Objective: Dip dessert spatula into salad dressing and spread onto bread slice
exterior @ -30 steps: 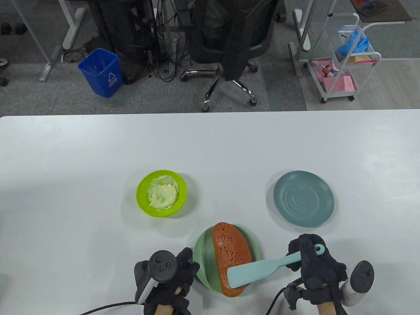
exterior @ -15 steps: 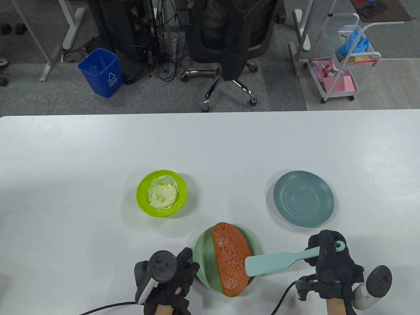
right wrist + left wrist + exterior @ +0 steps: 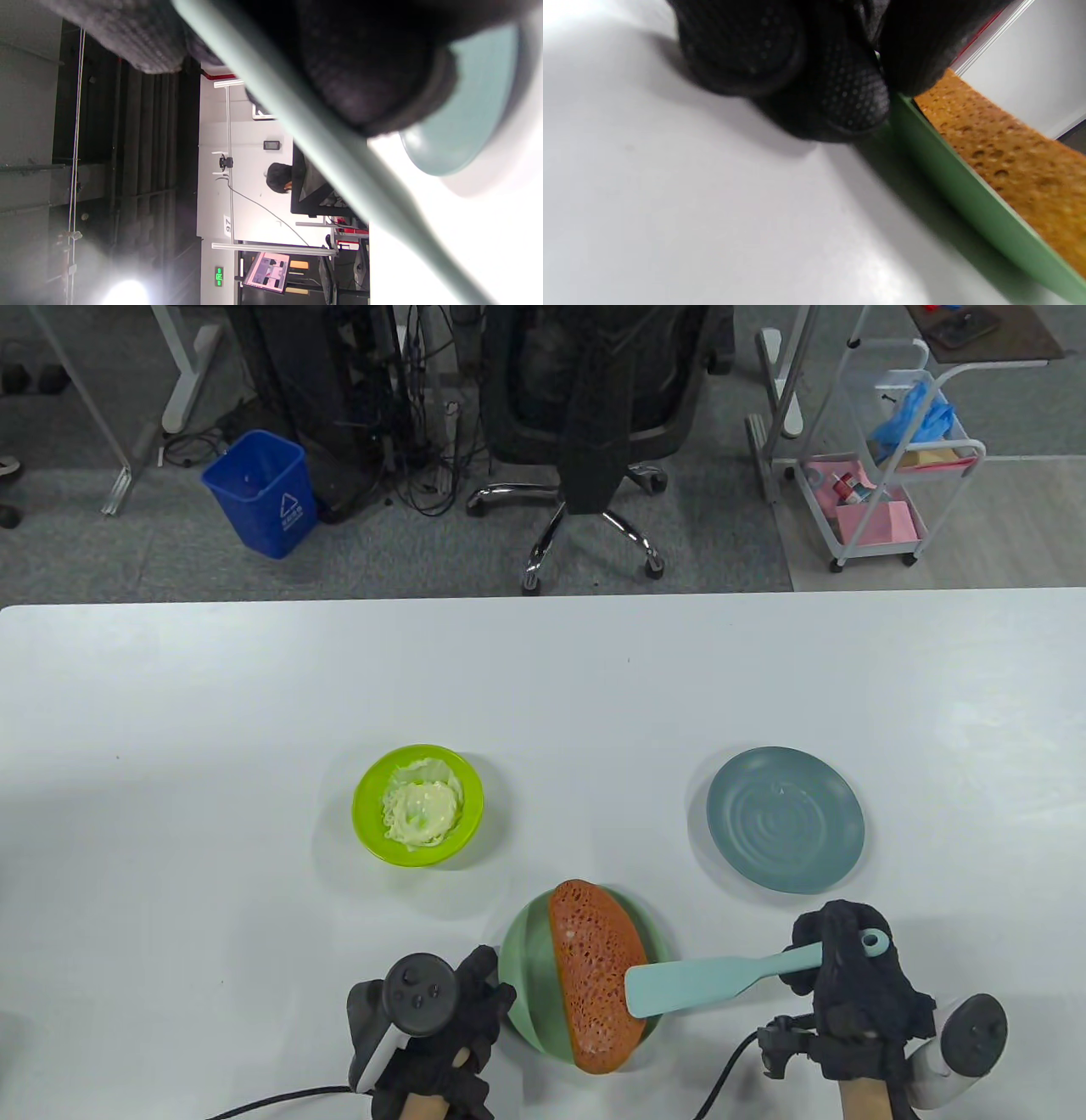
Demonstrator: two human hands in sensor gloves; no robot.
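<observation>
A brown bread slice [image 3: 594, 976] lies on a green plate [image 3: 526, 959] near the table's front edge; both show in the left wrist view, bread [image 3: 1009, 169] and plate rim [image 3: 958, 186]. My right hand [image 3: 848, 976] grips the handle of a light-blue dessert spatula [image 3: 696, 982], whose blade lies over the bread's right edge. The handle crosses the right wrist view [image 3: 322, 156]. My left hand [image 3: 467, 1010] rests on the table, its fingers [image 3: 840, 97] touching the plate's left rim. A lime bowl of pale salad dressing [image 3: 417, 806] stands to the back left.
An empty grey-blue plate [image 3: 786, 831] sits to the right of the bread, just beyond my right hand; it shows in the right wrist view [image 3: 466, 127]. The white table [image 3: 543, 687] stretches back to its far edge. Glove cables trail off the front edge.
My right hand drew the spatula to the right across the bread, then shifted slightly back left. The blade now lies at the bread's right edge. The left hand has not moved.
</observation>
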